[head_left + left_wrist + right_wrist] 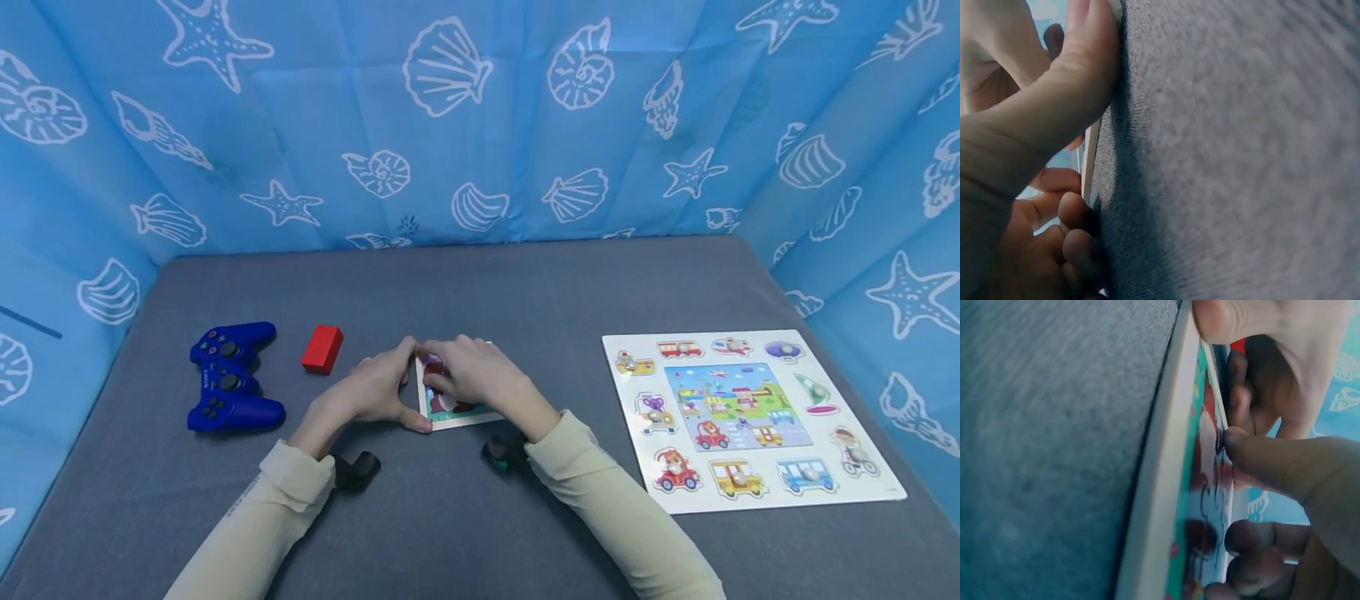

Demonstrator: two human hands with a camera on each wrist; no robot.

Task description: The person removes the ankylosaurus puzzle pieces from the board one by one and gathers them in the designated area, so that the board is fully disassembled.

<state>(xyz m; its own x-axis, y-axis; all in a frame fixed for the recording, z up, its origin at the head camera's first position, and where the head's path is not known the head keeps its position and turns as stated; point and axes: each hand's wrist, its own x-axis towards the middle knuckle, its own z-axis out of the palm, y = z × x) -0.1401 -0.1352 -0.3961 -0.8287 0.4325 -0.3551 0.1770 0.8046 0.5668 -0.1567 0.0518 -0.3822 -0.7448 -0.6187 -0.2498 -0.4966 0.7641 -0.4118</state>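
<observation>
In the head view, a small picture puzzle board [463,422] with a pale wooden rim lies near the table's middle. My left hand [375,387] grips its left side, thumb at the near corner and fingers toward the far one. Over the board, my right hand [480,373] covers much of the colourful picture [444,403]. The right wrist view shows the right thumb [1260,450] touching the glossy picture surface [1207,462], with bent fingertips resting close beside it. In the left wrist view, the board's edge [1089,159] shows between the left thumb and fingers.
A blue game controller [232,377] and a red block [322,349] lie left of the hands. To the right is a white knob puzzle board [630,417] with vehicle pieces. A blue shell-patterned curtain [517,125] hangs behind the grey table [442,533].
</observation>
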